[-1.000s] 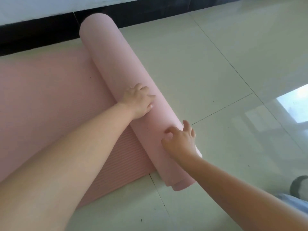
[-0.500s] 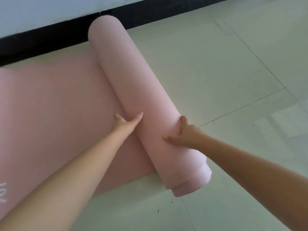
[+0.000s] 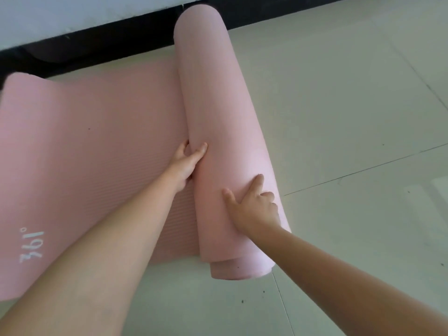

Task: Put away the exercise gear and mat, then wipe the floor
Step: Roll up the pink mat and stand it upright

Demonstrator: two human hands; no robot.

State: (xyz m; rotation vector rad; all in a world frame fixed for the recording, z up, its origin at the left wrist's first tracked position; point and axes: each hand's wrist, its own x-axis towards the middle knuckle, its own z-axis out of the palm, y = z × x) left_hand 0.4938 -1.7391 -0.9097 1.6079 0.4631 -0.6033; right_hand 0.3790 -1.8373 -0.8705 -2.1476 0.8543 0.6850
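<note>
A: What's nearest?

B: The right hand [image 3: 254, 204], fingers spread flat, pressing the roll [image 3: 218, 146] near its close end. The left hand [image 3: 186, 163] sits at the seam, thumb on the roll, other fingers tucked under; I'd call that gripping.

A: Tips?

B: Probably push evenly with both hands; the inner layers stick out at the near end.

A: Material?

B: Pink ribbed foam mat [image 3: 84, 146], flat part left on glossy floor [image 3: 339, 117] tiles.
</note>
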